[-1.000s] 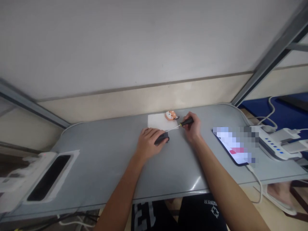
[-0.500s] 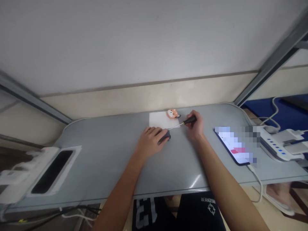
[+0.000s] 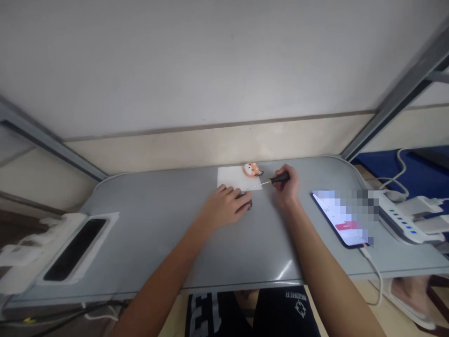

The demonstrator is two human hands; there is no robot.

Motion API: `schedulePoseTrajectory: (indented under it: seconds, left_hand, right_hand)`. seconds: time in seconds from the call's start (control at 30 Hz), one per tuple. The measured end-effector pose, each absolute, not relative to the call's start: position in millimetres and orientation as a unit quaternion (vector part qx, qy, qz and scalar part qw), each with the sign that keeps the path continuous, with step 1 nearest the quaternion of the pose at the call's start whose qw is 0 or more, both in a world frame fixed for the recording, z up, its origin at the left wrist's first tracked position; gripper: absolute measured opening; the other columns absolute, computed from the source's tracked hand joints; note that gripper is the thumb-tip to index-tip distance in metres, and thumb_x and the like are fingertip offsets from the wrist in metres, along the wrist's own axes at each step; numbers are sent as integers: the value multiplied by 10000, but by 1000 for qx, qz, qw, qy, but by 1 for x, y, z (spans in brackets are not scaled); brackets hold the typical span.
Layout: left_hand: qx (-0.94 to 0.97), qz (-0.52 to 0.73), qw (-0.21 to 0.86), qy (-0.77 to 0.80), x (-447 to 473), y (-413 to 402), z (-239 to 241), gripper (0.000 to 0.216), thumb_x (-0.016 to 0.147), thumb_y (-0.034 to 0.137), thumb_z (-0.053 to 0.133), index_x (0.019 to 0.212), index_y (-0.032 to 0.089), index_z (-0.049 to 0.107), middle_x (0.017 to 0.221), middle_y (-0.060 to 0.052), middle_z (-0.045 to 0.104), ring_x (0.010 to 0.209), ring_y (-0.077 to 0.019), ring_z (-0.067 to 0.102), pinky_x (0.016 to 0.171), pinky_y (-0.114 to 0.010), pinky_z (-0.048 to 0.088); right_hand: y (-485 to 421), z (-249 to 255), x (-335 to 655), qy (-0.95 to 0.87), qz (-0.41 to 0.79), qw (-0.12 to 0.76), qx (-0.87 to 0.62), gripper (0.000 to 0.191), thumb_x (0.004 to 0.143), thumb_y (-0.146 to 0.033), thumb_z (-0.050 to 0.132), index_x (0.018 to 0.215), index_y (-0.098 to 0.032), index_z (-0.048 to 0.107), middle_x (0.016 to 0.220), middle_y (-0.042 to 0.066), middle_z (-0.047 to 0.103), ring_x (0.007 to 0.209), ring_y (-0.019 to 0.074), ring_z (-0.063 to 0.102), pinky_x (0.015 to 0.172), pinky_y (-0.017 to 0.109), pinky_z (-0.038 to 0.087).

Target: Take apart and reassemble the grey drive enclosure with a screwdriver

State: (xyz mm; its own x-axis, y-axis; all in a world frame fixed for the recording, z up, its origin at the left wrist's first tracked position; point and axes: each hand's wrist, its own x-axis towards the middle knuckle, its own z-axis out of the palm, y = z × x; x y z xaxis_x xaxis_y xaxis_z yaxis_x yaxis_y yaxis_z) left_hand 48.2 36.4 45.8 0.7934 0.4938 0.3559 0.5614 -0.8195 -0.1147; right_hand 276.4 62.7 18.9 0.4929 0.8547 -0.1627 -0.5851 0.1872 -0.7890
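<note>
My left hand [image 3: 226, 205] lies closed over a small dark grey object [image 3: 246, 202] on the grey table [image 3: 157, 234], pinning it down; most of that object is hidden under my fingers. My right hand [image 3: 287, 185] grips a screwdriver [image 3: 271, 180] with a black handle. Its thin metal shaft points left and down toward the dark object. Just behind them, a white sheet of paper [image 3: 229, 177] lies flat with a small orange animal-faced charm [image 3: 251, 169] on its right edge.
A phone [image 3: 342, 217] with a lit screen lies to the right, a cable running off the table's front edge. A white power strip [image 3: 403, 213] with plugs sits at far right. At the left lies a white device with a black window [image 3: 73, 249]. A wall stands behind.
My left hand has closed further over the dark object, hiding more of it. The view has drifted slightly; both hands stay at the same spot on the table.
</note>
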Motion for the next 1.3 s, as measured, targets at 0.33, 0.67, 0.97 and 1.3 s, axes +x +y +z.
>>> schedulePoseTrajectory:
  seconds: [0.33, 0.67, 0.97, 1.3]
  left_hand:
    - [-950, -151, 58, -265, 54, 45, 42, 241, 1034, 356, 513, 1158, 226, 673, 817, -49, 711, 802, -225, 688, 758, -358, 473]
    - [-854, -292, -175, -394, 3, 25, 35, 334, 955, 278, 649, 1286, 251, 615, 1152, -69, 742, 987, -216, 709, 906, -376, 575]
    - [-806, -325, -273, -414, 16, 51, 15, 281, 983, 386, 610, 1178, 225, 734, 1029, -62, 792, 875, -199, 739, 790, -336, 602]
    - [-744, -357, -298, -481, 14, 76, 0, 319, 986, 407, 553, 1117, 208, 766, 1060, -75, 802, 937, -222, 742, 866, -369, 589]
  right_hand:
    - [64, 19, 291, -118, 460, 785, -397, 333, 800, -420, 652, 641, -215, 443, 556, -67, 434, 398, 54, 285, 355, 208, 173]
    - [62, 23, 303, -63, 412, 816, -401, 252, 829, -325, 596, 650, -208, 463, 613, -47, 478, 415, 54, 299, 361, 208, 186]
    - [48, 27, 299, -142, 288, 829, -459, 308, 829, -434, 641, 648, -218, 518, 661, -12, 529, 541, 105, 457, 415, 218, 294]
    - [-16, 22, 272, -424, 241, 700, -522, 410, 900, -359, 590, 516, -218, 573, 583, 8, 486, 603, 151, 443, 564, 295, 362]
